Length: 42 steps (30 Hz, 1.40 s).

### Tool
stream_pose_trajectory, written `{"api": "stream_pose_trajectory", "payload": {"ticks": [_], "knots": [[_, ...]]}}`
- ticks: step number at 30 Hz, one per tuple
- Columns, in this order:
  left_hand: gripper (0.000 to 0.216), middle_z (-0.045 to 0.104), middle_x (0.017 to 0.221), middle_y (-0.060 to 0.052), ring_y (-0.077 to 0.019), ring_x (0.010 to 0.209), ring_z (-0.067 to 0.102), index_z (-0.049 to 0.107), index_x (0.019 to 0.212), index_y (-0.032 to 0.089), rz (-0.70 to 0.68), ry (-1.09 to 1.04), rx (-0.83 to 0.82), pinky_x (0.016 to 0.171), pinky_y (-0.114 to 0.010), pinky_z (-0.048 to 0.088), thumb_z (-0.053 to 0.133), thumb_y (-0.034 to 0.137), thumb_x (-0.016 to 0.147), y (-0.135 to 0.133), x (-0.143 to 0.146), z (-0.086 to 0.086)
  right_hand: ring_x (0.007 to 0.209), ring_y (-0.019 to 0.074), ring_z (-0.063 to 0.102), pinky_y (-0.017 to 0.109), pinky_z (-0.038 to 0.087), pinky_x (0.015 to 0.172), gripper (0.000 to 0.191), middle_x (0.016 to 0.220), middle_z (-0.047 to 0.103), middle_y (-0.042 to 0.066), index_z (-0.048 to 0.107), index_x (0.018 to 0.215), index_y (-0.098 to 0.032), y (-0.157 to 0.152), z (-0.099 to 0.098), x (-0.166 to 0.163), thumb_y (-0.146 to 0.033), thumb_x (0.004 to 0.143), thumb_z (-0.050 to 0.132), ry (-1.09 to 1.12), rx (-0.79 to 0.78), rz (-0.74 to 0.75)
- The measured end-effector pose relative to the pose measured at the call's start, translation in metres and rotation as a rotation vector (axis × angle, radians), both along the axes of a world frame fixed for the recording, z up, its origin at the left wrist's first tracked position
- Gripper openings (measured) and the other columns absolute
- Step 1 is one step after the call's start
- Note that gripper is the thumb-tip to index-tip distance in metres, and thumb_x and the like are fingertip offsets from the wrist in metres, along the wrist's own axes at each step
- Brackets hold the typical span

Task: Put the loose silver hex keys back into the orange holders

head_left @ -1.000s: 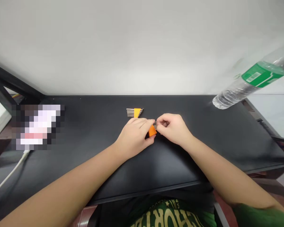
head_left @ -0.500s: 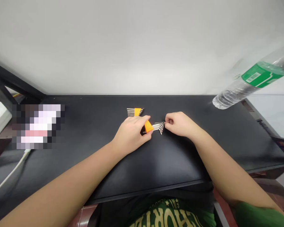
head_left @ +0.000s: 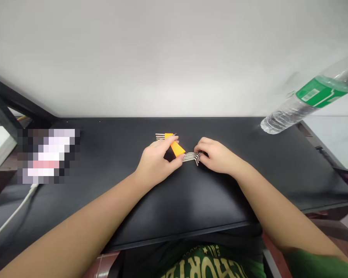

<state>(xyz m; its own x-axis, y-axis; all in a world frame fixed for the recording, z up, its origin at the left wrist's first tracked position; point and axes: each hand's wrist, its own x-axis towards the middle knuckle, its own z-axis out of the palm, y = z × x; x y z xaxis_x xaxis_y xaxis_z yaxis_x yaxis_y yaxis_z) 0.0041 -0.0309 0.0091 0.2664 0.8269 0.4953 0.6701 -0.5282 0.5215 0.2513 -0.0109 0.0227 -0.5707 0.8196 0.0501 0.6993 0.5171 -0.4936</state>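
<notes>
My left hand pinches an orange plastic holder just above the black desk. A bundle of silver hex keys sticks out of the holder to the right. My right hand is closed on the bent ends of those keys. Behind my left hand lies a second set of hex keys in an orange holder, flat on the desk and partly hidden by my fingers.
A clear plastic water bottle with a green label stands at the desk's back right. A blurred-out item sits at the left, with a white cable running off toward the front left. A white wall rises behind the desk.
The hands drew apart, baring the keys, then my right hand came back onto their bent ends. The orange holder has tilted and shifted slightly left and up.
</notes>
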Motion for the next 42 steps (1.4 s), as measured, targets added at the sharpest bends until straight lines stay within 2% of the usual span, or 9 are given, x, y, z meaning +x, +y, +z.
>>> {"api": "stream_pose_trajectory", "payload": {"ticks": [8,12,15,18,21,24,29,36,42], "knots": [[0.043,0.074,0.118,-0.008,-0.0221,0.106,0.071,0.064,0.131,0.021,-0.025,-0.038,-0.002,0.097,-0.037,0.057,0.07,0.034,0.09,0.002,-0.002,0.005,0.09,0.02,0.057,0.032,0.047,0.082,0.02,0.096,0.063,0.006,0.067,0.092,-0.019,-0.001,0.001,-0.001,-0.005,0.085,0.055,0.029,0.086,-0.002],[0.047,0.069,0.092,-0.002,-0.0156,0.081,0.066,0.058,0.139,0.02,-0.075,-0.072,-0.063,0.081,-0.031,0.057,0.066,0.027,0.094,0.003,-0.002,0.003,0.087,0.019,0.055,0.031,0.046,0.078,0.015,0.092,0.06,0.005,0.066,0.09,-0.018,-0.005,0.003,-0.002,-0.007,0.087,0.058,0.048,0.13,0.046],[0.051,0.065,0.082,0.001,-0.0141,0.075,0.064,0.056,0.143,0.022,-0.085,-0.105,-0.071,0.077,-0.029,0.057,0.068,0.026,0.093,0.003,-0.002,-0.001,0.086,0.0191,0.054,0.031,0.046,0.078,0.009,0.091,0.059,0.005,0.068,0.089,-0.018,-0.01,0.005,-0.005,-0.013,0.091,0.06,-0.005,0.133,0.12],[0.053,0.069,0.088,0.001,-0.0141,0.078,0.066,0.056,0.142,0.024,-0.074,-0.166,-0.098,0.079,-0.029,0.057,0.069,0.025,0.091,0.003,-0.002,-0.003,0.085,0.0193,0.054,0.032,0.046,0.08,0.009,0.09,0.059,0.005,0.068,0.087,-0.017,-0.013,0.007,-0.01,-0.017,0.093,0.062,-0.093,0.12,0.135],[0.05,0.073,0.107,-0.003,-0.0153,0.09,0.07,0.056,0.141,0.025,-0.084,-0.242,-0.183,0.085,-0.029,0.058,0.067,0.022,0.092,0.003,-0.002,-0.004,0.085,0.0188,0.055,0.032,0.046,0.081,0.011,0.09,0.06,0.005,0.068,0.085,-0.017,-0.015,0.009,-0.017,-0.016,0.094,0.06,-0.158,0.09,0.119],[0.038,0.071,0.115,-0.004,-0.0162,0.096,0.071,0.059,0.13,0.025,-0.102,-0.319,-0.248,0.087,-0.031,0.059,0.065,0.021,0.092,0.003,-0.001,-0.006,0.083,0.0176,0.056,0.03,0.045,0.077,0.01,0.089,0.06,0.004,0.064,0.081,-0.018,-0.019,0.012,-0.023,-0.012,0.089,0.061,-0.215,0.056,0.064],[0.011,0.073,0.101,-0.001,-0.0164,0.095,0.073,0.061,0.1,0.024,-0.083,-0.364,-0.239,0.084,-0.031,0.06,0.065,0.02,0.091,0.005,-0.002,-0.009,0.063,0.0116,0.05,0.028,0.037,0.059,0.008,0.089,0.06,0.002,0.06,0.079,-0.019,-0.028,0.017,-0.028,-0.015,0.086,0.061,-0.289,-0.003,-0.046],[0.007,0.078,0.097,-0.002,-0.0189,0.098,0.076,0.065,0.086,0.022,-0.008,-0.433,-0.188,0.091,-0.036,0.062,0.072,0.021,0.088,0.004,0.0,-0.005,0.063,0.0143,0.055,0.03,0.031,0.056,0.009,0.088,0.064,0.003,0.061,0.085,-0.019,-0.035,0.014,-0.031,-0.014,0.088,0.055,-0.377,0.082,-0.005],[0.006,0.081,0.098,-0.002,-0.02,0.096,0.078,0.071,0.083,0.021,0.071,-0.458,-0.197,0.088,-0.036,0.065,0.076,0.022,0.085,0.003,0.0,-0.003,0.064,0.0149,0.057,0.031,0.03,0.056,0.01,0.089,0.066,0.005,0.061,0.083,-0.018,-0.038,0.011,-0.034,-0.013,0.087,0.054,-0.378,0.111,0.025]]}}
